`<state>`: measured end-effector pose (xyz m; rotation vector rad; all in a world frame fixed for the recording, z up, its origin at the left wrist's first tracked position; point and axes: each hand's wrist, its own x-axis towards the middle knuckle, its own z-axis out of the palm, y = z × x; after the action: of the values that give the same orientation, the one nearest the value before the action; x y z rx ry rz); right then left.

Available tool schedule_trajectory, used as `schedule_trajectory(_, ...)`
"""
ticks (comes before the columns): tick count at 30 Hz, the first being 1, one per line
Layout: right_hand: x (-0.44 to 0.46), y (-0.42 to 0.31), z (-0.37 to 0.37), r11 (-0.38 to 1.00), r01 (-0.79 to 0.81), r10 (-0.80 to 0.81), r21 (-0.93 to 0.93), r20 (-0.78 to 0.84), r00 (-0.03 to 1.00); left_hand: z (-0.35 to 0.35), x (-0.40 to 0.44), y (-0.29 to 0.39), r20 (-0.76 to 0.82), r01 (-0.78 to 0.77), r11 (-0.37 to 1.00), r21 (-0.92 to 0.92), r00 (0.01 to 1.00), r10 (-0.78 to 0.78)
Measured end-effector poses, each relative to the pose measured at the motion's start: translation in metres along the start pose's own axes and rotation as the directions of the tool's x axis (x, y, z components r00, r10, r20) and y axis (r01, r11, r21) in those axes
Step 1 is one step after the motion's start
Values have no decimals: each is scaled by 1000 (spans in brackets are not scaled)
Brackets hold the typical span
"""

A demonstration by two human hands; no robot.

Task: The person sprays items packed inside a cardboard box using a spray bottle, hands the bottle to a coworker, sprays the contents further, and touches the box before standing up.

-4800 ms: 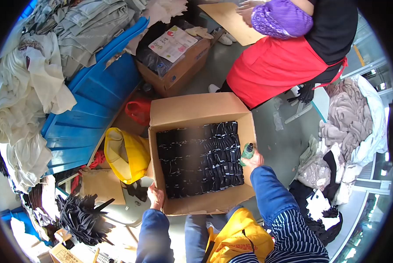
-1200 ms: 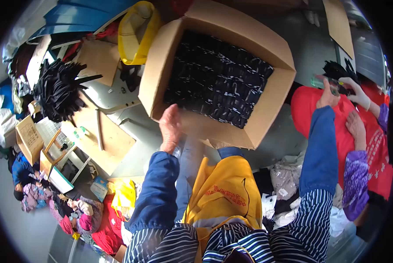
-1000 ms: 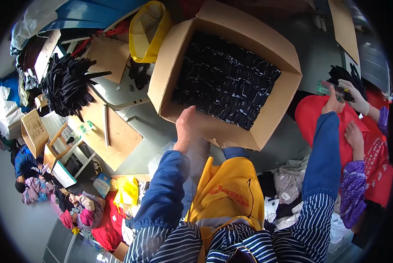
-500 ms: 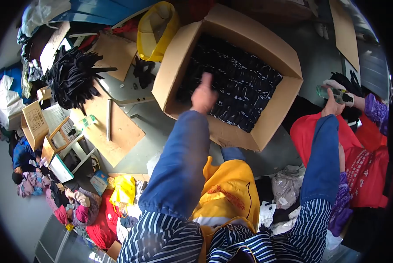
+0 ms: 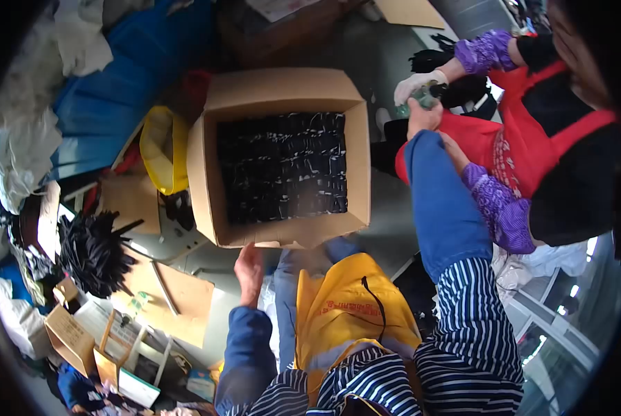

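Observation:
A large open cardboard box (image 5: pixel 279 87) holds neat rows of bundled black fabric pieces (image 5: pixel 282 166). My left hand (image 5: pixel 249 274) is at the box's lower left edge, fingers up and extended, holding nothing. Whether its fingertips touch the cardboard I cannot tell. Out to the right, my right hand (image 5: pixel 421 119) is closed on a translucent green and black object (image 5: pixel 428 95) whose exact kind is unclear. A co-worker's white-gloved hand (image 5: pixel 411 84) is on the same object.
The co-worker in a red apron (image 5: pixel 532 132) stands close on my right. A yellow bag (image 5: pixel 178 156) is beside the box's left side. Further left are a heap of black strips (image 5: pixel 92 253), a cardboard sheet (image 5: pixel 189 305) and a small carton (image 5: pixel 67 340).
My view has turned right, so the box appears further left. My left hand has pulled back from over the box's contents to its near edge. My right hand still grips the green object.

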<state>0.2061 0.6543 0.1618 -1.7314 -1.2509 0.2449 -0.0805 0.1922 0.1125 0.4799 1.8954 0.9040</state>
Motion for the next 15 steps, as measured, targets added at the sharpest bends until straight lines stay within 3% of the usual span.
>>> schedule_trajectory(2,-2,-8,1,957,-108,116,268,-13,993,-16,-10,-8,-59,-103,993,-59,993,99)
schedule_trajectory(3,-7,-6,2,952,-104,118,288,-31,993,-23,-15,-9,-106,-127,989,-79,987,118)
schedule_trajectory(5,-20,-23,-3,985,-21,21,173,3,1000,-26,-20,-9,-159,-187,978,-93,972,171)
schedule_trajectory(6,-33,-38,-12,987,-120,101,104,175,979,-22,-23,-11,-179,-176,973,-147,973,149)
schedule_trajectory(7,-56,-62,-30,976,-216,201,4,351,915,-16,-35,-18,-196,-145,971,-192,975,106)
schedule_trajectory(9,-108,-78,-68,935,-223,23,274,583,812,-14,-81,-34,-200,-73,978,-194,979,34)
schedule_trajectory(11,-148,-52,-111,997,-18,-51,78,793,607,-4,-105,-36,-95,-54,993,-105,995,44)
schedule_trajectory(12,-169,-18,-130,982,74,-187,175,820,540,1,-112,-38,-85,-68,994,-80,994,61)
schedule_trajectory(13,-193,15,-160,951,150,-308,269,836,455,0,-131,-48,15,80,996,25,997,-81)
schedule_trajectory(15,-208,45,-241,977,-1,-193,211,894,405,-10,-172,-74,74,287,932,223,948,-310)
